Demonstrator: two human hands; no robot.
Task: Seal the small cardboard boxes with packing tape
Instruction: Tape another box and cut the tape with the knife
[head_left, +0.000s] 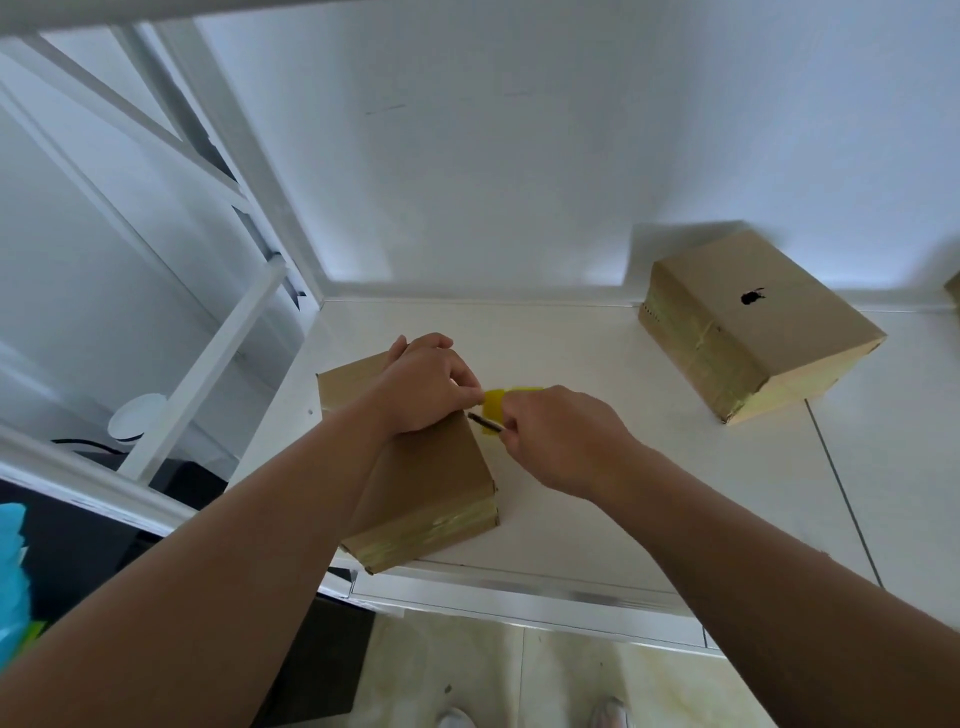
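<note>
1. While both sat on the white counter (597, 519), the brown cardboard box with a black logo (753, 322) stood far right, its side already taped.
2. The nearer plain brown box (431, 483) showed tape along its front; sealing seemed unfinished.
3. The left hand (426, 384) pinched the yellow packing tape strip (496, 405) over it.
4. The right hand (561, 436) gripped a thin dark tool (485, 423) at the strip.

White railing (208, 364) at left, round white object (136, 423) below it, pale shoes (610, 713) on tiled floor (519, 675)

Left hand (423, 384), right hand (561, 441): apparently pinch grips.
</note>
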